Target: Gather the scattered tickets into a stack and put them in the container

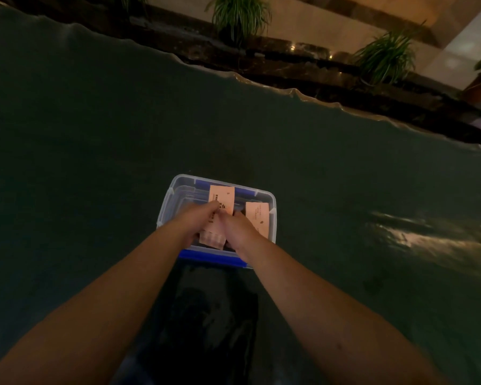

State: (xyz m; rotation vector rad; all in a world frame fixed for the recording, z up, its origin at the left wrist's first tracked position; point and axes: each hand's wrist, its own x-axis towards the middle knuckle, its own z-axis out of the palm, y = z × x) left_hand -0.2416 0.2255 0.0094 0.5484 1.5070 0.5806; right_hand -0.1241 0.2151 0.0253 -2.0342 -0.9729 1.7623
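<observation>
A clear plastic container point(172, 195) with blue handles stands on a dark green cloth in the middle of the view. Both my hands are over it. My left hand point(195, 220) and my right hand point(240, 229) pinch a pink ticket point(221, 197) between them, its far end sticking up past my fingers. A second pink ticket point(257, 216) lies in the container's right side, just beyond my right hand. A further pale ticket edge point(213, 240) shows below my hands, inside the near part of the container.
The green cloth point(95, 148) covers a wide table, with a wavy far edge. Beyond it runs a dark stone ledge point(289, 68) with potted plants point(240, 18). A dark garment point(206, 323) shows below the container, between my forearms.
</observation>
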